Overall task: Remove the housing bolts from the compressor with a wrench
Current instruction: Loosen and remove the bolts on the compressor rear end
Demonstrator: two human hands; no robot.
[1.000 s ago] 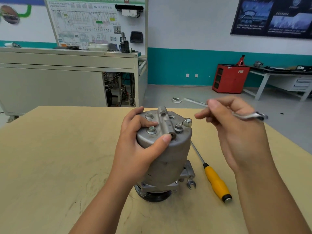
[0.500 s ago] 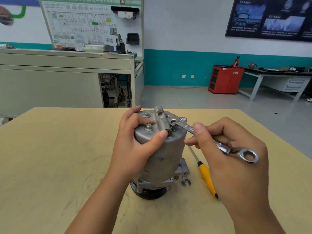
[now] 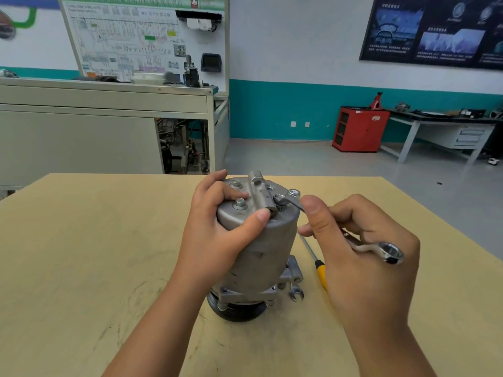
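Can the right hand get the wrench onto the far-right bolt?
Probably yes: the far-right bolt stands uncovered beside the wrench in the right hand, and the left hand grips the compressor's other side.

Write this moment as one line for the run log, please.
left hand: grips upright grey metal compressor | right hand: holds silver ring wrench, far end on a top housing bolt | yellow-handled screwdriver: lies on wooden table

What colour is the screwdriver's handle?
The handle is yellow, with a black collar; the head view shows it best.
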